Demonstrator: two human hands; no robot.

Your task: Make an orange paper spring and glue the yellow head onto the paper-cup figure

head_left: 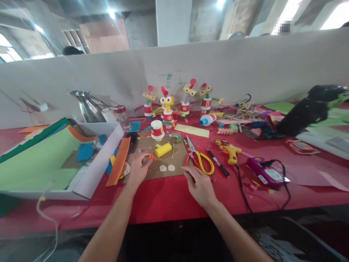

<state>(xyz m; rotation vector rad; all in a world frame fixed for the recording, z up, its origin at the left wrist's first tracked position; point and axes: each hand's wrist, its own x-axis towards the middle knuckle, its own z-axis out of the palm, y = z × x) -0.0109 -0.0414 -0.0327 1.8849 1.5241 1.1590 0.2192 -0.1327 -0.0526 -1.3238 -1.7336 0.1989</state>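
Note:
My left hand (139, 168) is over the left part of a brown cardboard sheet (145, 174), its fingertips closed on a small orange paper piece (152, 157). Lying on the sheet are a yellow paper tube (163, 150) and two white paper ovals (167, 168). My right hand (200, 185) hovers or rests by the sheet's right edge, fingers stretched out, holding nothing I can see. Just beyond it lie scissors (201, 160) with yellow handles and a red-handled tool (192, 159). A red and white paper cup (157, 130) with green pleated arms stands upside down behind the tube.
Several finished cup figures (168, 109) stand at the back. To the right lie a black marker (218, 163), a yellow glue gun (231, 153) and a purple power strip (265, 173) with a cord. A white box (100, 160) of coloured paper fills the left, near a metal jug (88, 107).

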